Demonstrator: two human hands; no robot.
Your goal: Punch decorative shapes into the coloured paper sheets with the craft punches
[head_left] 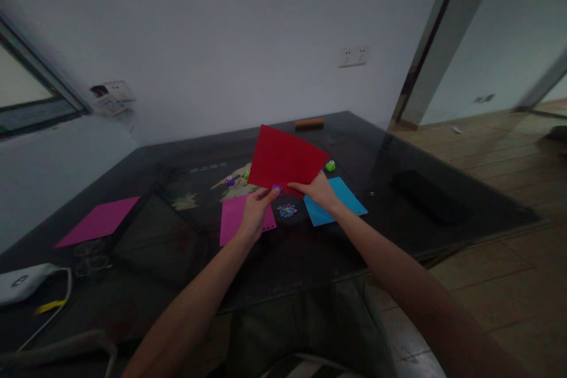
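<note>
My right hand (319, 191) grips the lower right edge of a red paper sheet (286, 157), held tilted above the dark glass table (398, 147). My left hand (256, 207) is at the sheet's lower edge and pinches a small purple punch (277, 188) against it. Under the hands lie a magenta sheet (233, 218) with holes along one edge, a blue sheet (341, 201) and a small pile of coloured paper bits (287, 209).
A second magenta sheet (98, 221) lies at the left. A green punch (330, 166) and a purple punch (229, 181) stand behind the red sheet. An orange bar (309, 123) rests near the wall. A white device with cable (22, 282) sits at the near left.
</note>
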